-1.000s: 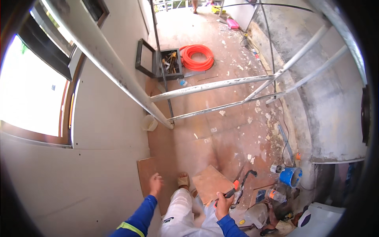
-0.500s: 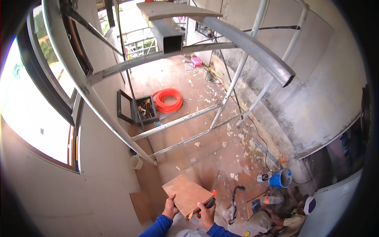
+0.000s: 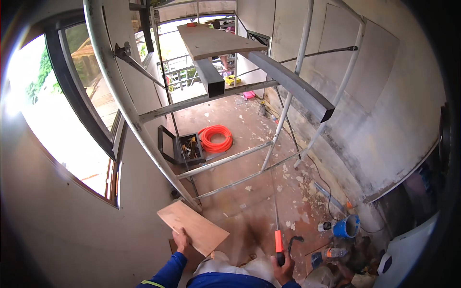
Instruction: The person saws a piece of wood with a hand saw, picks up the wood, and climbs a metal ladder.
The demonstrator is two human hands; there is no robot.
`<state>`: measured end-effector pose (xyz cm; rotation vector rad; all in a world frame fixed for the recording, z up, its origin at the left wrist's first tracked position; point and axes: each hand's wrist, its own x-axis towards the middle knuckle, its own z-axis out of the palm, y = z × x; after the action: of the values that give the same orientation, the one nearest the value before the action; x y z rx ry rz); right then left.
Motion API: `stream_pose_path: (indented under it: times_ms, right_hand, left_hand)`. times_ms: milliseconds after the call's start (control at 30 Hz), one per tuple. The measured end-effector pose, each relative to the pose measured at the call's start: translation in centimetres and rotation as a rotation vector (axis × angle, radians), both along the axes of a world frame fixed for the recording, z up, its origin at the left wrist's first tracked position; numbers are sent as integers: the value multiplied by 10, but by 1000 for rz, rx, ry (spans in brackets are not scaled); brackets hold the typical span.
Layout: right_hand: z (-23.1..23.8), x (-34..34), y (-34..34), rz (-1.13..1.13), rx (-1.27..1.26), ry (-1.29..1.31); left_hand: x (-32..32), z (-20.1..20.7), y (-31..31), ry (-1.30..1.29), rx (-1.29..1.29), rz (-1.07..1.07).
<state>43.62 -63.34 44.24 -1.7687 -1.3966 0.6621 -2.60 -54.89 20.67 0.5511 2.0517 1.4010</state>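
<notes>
A rectangular piece of plywood is in my left hand, whose fingers are closed on its lower left edge. It is tilted in front of me, to the left of my knees. My right hand is wrapped round the black grip of a handsaw with an orange handle. The saw's long narrow blade points away from me, seen nearly edge-on, so its teeth cannot be made out. Plywood and saw are well apart.
White scaffold frame stands ahead, carrying metal box beams and a board. Beyond its lower rungs lie an orange hose coil and an open toolbox. A blue bucket and a bottle are at right.
My hands have moved apart. The plywood has shifted left, held by the left hand alone. My right hand has come off it and moved right with the saw, whose blade now points forward.
</notes>
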Motion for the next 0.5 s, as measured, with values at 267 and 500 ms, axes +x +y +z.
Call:
stream_pose_path:
  times_ms: [267,500]
  right_hand:
    - [25,16,-11,194,187,-110]
    - [71,23,16,192,-92,194]
  left_hand:
    - [-29,56,-28,132,-3,110]
    - [-21,156,-10,643,-305,-362]
